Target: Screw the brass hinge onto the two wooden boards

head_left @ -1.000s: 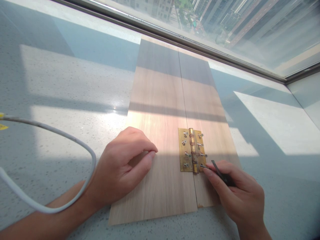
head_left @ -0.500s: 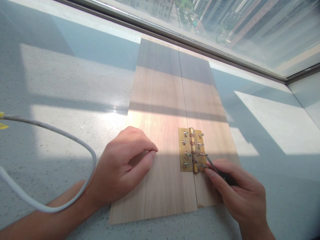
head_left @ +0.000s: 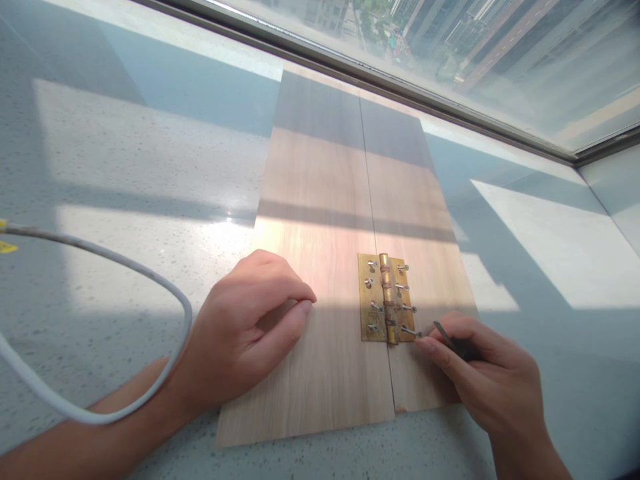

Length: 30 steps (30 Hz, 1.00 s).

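Note:
Two wooden boards (head_left: 320,220) lie side by side on a speckled grey sill, joined near me by a brass hinge (head_left: 386,299) with several screws standing proud. My left hand (head_left: 245,330) rests curled on the left board, pressing it down, with nothing in it. My right hand (head_left: 487,377) grips a dark slim tool (head_left: 453,341) just right of the hinge. Its forefinger tip touches the head of the lowest right screw (head_left: 411,331).
A white cable (head_left: 100,333) loops across the sill at the left, over my left forearm. A window frame (head_left: 400,87) runs along the far edge of the boards. Sunlit patches lie on the sill to the right.
My right hand has slid a little to the right and away from the hinge, taking the tool's tip off the screws. My left hand has stayed put.

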{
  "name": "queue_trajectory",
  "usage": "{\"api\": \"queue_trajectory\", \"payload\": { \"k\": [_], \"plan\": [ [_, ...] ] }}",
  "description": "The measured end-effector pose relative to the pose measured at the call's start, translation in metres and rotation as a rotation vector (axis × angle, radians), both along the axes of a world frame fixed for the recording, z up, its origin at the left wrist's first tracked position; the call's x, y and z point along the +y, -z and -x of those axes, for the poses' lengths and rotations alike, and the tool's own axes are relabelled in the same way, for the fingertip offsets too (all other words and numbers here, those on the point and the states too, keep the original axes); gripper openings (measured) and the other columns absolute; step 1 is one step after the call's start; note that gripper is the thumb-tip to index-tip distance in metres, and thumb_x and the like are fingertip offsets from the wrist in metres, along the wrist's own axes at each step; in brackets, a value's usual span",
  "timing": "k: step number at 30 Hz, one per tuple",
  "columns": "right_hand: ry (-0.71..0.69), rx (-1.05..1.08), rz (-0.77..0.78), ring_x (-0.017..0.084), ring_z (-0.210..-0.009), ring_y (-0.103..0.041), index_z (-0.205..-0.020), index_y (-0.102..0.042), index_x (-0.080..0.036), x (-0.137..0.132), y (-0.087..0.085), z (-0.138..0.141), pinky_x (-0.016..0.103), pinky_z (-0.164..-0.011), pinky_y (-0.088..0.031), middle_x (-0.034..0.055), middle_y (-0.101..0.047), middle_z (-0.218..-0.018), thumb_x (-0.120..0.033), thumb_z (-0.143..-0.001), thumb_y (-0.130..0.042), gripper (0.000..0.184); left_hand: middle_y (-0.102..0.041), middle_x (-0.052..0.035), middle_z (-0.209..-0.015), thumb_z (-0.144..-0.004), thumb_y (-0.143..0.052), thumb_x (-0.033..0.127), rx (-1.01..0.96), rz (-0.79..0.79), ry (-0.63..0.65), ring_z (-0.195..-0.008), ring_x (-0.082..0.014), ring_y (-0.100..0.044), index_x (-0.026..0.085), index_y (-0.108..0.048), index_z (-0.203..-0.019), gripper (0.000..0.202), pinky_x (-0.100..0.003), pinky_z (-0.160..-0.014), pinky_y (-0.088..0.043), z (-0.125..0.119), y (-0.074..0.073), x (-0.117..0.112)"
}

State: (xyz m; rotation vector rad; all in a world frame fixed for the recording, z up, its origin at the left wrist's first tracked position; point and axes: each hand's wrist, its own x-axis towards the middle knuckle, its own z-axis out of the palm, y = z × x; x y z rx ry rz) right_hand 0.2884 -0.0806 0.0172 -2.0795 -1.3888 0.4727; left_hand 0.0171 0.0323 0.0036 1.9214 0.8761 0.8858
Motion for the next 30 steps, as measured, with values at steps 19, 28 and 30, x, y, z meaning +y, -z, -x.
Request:
{"api": "queue_trajectory", "payload": {
  "k": [19,28,30],
  "plan": [
    [0.062,0.045,0.132,0.013,-0.062,-0.049,-0.064,-0.066,-0.024,0.0069,-0.0041,0.0039,0.025,-0.054,-0.035,-0.0037,-0.060,-0.064,-0.048,-0.075,-0.071,0.027,-0.064,0.0010,-0.080,-0.090,-0.052,0.013,0.022,0.015,0.018,-0.083,-0.0152,-0.055,0.020,-0.065,-0.087,0.015,-0.036,-0.077,-0.043,0.0003,-0.0002,-0.0004],
    [-0.001,0.173,0.008,0.013,-0.069,-0.060,-0.088,-0.075,-0.032,0.0019,0.0009,0.0015,0.024,-0.066,-0.047,-0.0070,-0.069,-0.075,-0.033,-0.074,-0.076,0.015,-0.063,0.0011,-0.078,-0.088,-0.052,0.013,0.011,0.012,0.015,-0.081,-0.0153,-0.054,0.020,-0.065,-0.083,0.015,-0.036,-0.076,-0.043,0.0000,0.0002,-0.0006],
    [-0.051,0.157,-0.029,0.014,-0.078,-0.064,-0.090,-0.076,-0.035,0.0016,0.0023,0.0003,0.025,-0.074,-0.049,-0.0068,-0.073,-0.085,-0.030,-0.075,-0.075,0.016,-0.064,0.0010,-0.078,-0.088,-0.052,0.012,0.014,0.012,0.013,-0.081,-0.0154,-0.054,0.020,-0.065,-0.084,0.015,-0.036,-0.076,-0.043,-0.0003,0.0000,-0.0004]
  ]
}}
